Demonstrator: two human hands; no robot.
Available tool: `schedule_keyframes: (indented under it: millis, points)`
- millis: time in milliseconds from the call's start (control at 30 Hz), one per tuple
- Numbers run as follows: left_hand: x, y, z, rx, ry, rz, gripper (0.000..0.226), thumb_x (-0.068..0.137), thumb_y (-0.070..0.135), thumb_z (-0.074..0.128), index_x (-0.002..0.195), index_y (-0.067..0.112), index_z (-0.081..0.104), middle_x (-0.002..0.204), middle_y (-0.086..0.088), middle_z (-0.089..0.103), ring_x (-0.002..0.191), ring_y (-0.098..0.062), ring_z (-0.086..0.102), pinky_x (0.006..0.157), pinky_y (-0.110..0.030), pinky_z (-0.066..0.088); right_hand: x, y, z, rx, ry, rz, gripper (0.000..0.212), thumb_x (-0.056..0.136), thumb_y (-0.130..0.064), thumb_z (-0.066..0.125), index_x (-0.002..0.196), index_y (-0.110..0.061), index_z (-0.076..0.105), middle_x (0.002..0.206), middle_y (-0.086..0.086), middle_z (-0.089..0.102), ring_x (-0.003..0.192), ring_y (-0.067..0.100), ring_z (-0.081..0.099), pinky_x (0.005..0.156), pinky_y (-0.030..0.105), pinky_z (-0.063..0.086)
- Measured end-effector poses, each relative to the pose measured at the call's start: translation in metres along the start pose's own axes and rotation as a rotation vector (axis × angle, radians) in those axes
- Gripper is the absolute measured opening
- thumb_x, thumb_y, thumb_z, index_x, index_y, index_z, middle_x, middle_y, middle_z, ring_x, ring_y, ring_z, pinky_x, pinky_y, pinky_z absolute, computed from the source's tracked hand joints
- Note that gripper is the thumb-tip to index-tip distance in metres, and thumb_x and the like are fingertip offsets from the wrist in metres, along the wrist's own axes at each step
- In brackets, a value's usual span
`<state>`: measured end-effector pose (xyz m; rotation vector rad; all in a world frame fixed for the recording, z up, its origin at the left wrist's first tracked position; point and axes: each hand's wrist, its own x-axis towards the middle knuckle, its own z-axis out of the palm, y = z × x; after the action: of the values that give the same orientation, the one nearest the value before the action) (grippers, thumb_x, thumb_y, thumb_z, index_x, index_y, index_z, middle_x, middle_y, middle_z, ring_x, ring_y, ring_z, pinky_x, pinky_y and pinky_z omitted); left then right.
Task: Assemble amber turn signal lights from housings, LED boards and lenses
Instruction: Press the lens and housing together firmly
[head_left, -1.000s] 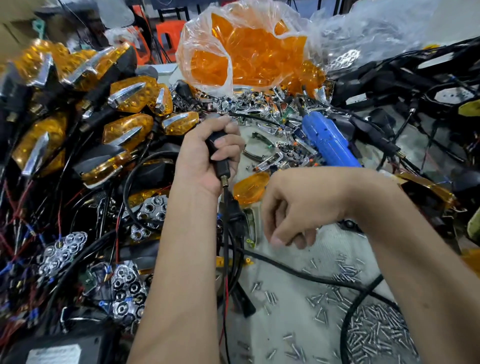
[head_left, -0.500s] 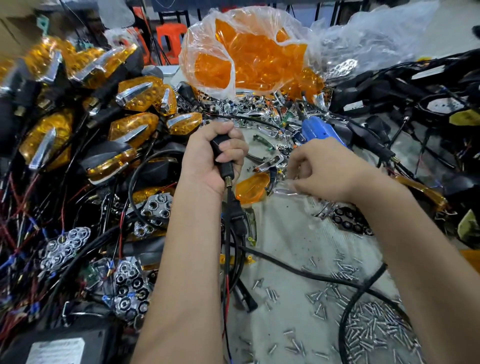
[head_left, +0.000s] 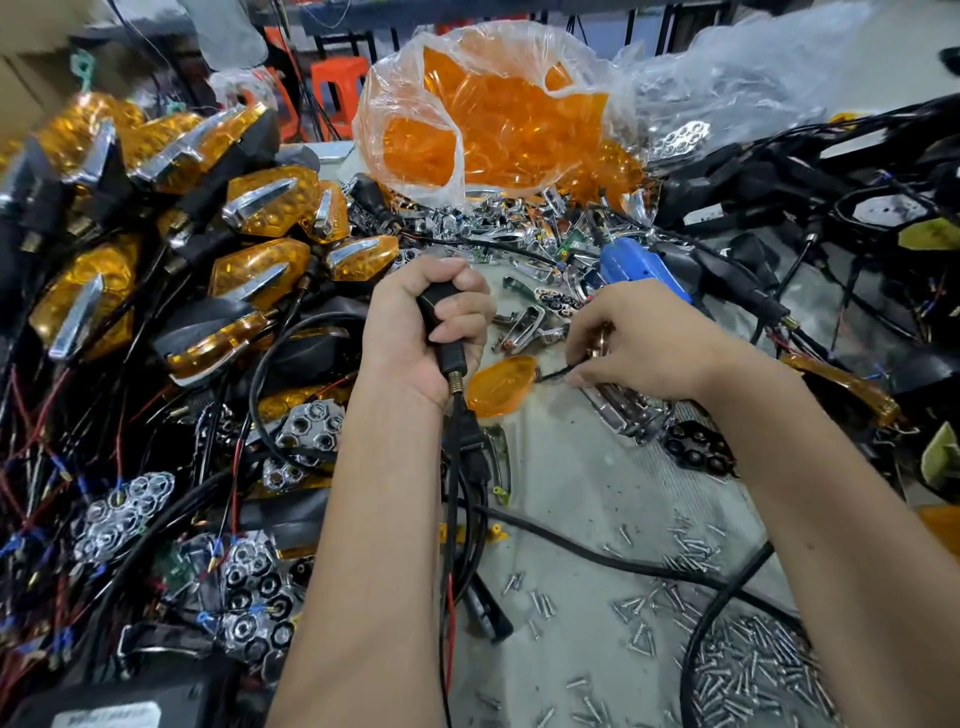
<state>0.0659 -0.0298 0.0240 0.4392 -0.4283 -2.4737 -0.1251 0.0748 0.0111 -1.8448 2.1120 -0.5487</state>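
Far to the left of the loose amber plastic lens (head_left: 500, 385), your heap of finished amber-and-chrome turn signal lights (head_left: 260, 218) was stacked over a tangle of black and red wires (head_left: 62, 467), with chrome honeycomb reflector pieces (head_left: 122, 512) lying nearer you. Just left of the lens, your left hand (head_left: 415, 338) was a closed fist around a black plastic signal stem (head_left: 440, 322), its brass threaded end and black lead pointing down toward you. The lens itself lay flat on the grey counter (head_left: 571, 493), between your two hands. Just right of it, your right hand (head_left: 649, 348) had its fingers (head_left: 584, 375) pinched on a thin black wire (head_left: 553, 372) whose end reached the lens edge. Beyond the lens, a clear plastic bag of orange lenses (head_left: 498, 119) sat behind a scatter of chrome trim pieces (head_left: 493, 228), and a blue plastic power screwdriver (head_left: 644, 270) lay past your right hand. Right of the lens and nearer you, small silver screws (head_left: 753, 670) were spread across the counter.
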Motion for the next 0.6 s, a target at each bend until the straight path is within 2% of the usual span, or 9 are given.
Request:
schedule_keyframes:
  millis: [33, 100, 167, 233, 300, 367, 500, 600]
  points:
    - [0.0, -0.001, 0.0, 0.013, -0.015, -0.002, 0.015, 0.074, 0.002, 0.051, 0.084, 0.012, 0.046, 0.069, -0.001, 0.044, 0.038, -0.007, 0.039, 0.029, -0.015, 0.028, -0.001, 0.001, -0.002, 0.026, 0.017, -0.006, 0.015, 0.082, -0.026, 0.087, 0.076, -0.025, 0.073, 0.072, -0.019, 0.069, 0.066, -0.005, 0.06, 0.058, 0.01, 0.04]
    - [0.0, -0.003, 0.0, 0.042, -0.036, -0.011, 0.015, 0.074, 0.003, 0.051, 0.086, 0.012, 0.047, 0.07, 0.0, 0.043, 0.038, -0.006, 0.038, 0.028, -0.015, 0.028, -0.003, 0.002, -0.006, 0.104, 0.058, -0.014, 0.017, 0.087, -0.026, 0.083, 0.077, -0.023, 0.069, 0.062, -0.025, 0.065, 0.053, -0.006, 0.056, 0.051, 0.007, 0.04]
    - [0.0, -0.005, 0.001, 0.063, -0.064, -0.027, 0.013, 0.075, 0.004, 0.049, 0.086, 0.012, 0.048, 0.07, 0.0, 0.042, 0.038, -0.006, 0.038, 0.028, -0.014, 0.027, -0.004, 0.001, -0.011, 0.275, 0.106, -0.022, 0.016, 0.089, -0.026, 0.081, 0.082, -0.02, 0.068, 0.061, -0.011, 0.068, 0.047, 0.002, 0.055, 0.05, 0.017, 0.045]
    - [0.0, -0.006, 0.001, 0.069, -0.084, -0.044, 0.012, 0.076, 0.005, 0.051, 0.085, 0.011, 0.049, 0.07, 0.0, 0.042, 0.038, -0.006, 0.038, 0.028, -0.014, 0.027, -0.005, -0.002, -0.016, 0.569, 0.178, -0.04, 0.012, 0.091, -0.018, 0.079, 0.097, -0.017, 0.069, 0.072, 0.004, 0.074, 0.055, 0.015, 0.061, 0.049, 0.026, 0.049]
    - [0.0, -0.007, 0.0, 0.069, -0.093, -0.046, 0.009, 0.077, 0.007, 0.051, 0.085, 0.011, 0.049, 0.069, 0.0, 0.043, 0.037, -0.006, 0.038, 0.028, -0.014, 0.027, -0.003, -0.005, -0.019, 0.847, 0.241, -0.059, 0.028, 0.096, -0.009, 0.072, 0.122, -0.014, 0.065, 0.082, 0.012, 0.076, 0.059, 0.02, 0.061, 0.047, 0.025, 0.047]
    - [0.0, -0.007, 0.0, 0.077, -0.11, -0.05, 0.005, 0.081, 0.01, 0.052, 0.085, 0.011, 0.05, 0.068, 0.0, 0.044, 0.037, -0.005, 0.039, 0.028, -0.014, 0.027, -0.002, -0.008, -0.018, 1.06, 0.244, -0.071, 0.038, 0.1, -0.006, 0.065, 0.137, -0.01, 0.058, 0.085, 0.011, 0.075, 0.06, 0.021, 0.063, 0.045, 0.023, 0.046]
    - [0.002, -0.011, -0.001, 0.123, -0.11, -0.033, 0.012, 0.088, 0.022, 0.056, 0.087, 0.011, 0.051, 0.07, 0.0, 0.044, 0.038, -0.004, 0.039, 0.029, -0.012, 0.027, -0.005, -0.01, -0.011, 1.313, 0.129, -0.09, 0.044, 0.099, -0.009, 0.058, 0.142, -0.018, 0.057, 0.088, 0.007, 0.071, 0.072, 0.023, 0.074, 0.047, 0.018, 0.048]
    - [0.004, -0.017, -0.001, 0.188, -0.091, -0.021, 0.025, 0.089, 0.036, 0.059, 0.087, 0.012, 0.052, 0.068, 0.0, 0.045, 0.037, -0.004, 0.039, 0.028, -0.013, 0.027, -0.008, -0.009, -0.007, 1.384, 0.073, -0.145, 0.046, 0.098, -0.011, 0.055, 0.144, -0.017, 0.056, 0.091, 0.005, 0.069, 0.086, 0.024, 0.076, 0.053, 0.018, 0.051]
